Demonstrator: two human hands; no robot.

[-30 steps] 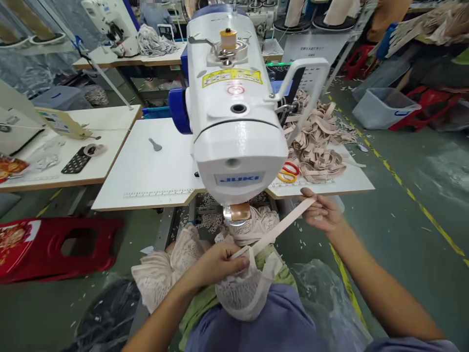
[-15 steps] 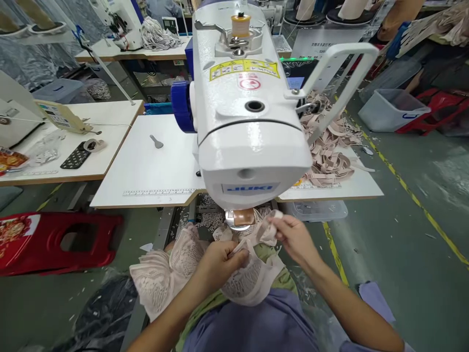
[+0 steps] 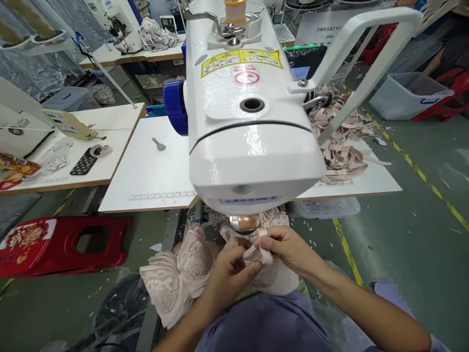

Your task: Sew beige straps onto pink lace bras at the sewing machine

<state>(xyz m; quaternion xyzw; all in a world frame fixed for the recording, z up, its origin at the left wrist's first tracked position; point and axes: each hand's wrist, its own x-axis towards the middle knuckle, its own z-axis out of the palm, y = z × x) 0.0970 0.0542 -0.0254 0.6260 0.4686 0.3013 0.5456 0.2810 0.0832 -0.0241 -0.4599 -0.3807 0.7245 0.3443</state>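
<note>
My right hand (image 3: 289, 247) pinches a pale pink strap (image 3: 265, 252), which folds down in a loop just below the sewing machine's head (image 3: 252, 161). Close beside it, my left hand (image 3: 232, 266) is closed on the edge of a pale pink lace bra (image 3: 280, 278), thumb on top. The fingertips of both hands nearly meet, and part of the bra is hidden under them. More lace lies around the machine's metal needle area (image 3: 245, 224). To the left, several nested lace bras (image 3: 164, 281) hang in a stack.
Loose pink straps (image 3: 342, 156) are heaped on the table's right side. A small grey tool (image 3: 159, 144) lies on the white tabletop (image 3: 146, 171) at left. A red plastic stool (image 3: 66, 244) stands at lower left. A clear lidded box (image 3: 328, 208) sits below the table's right edge.
My right hand has brought the strap left and down to my left hand; the strap now loops over the bra's edge. The view has shifted closer to the machine.
</note>
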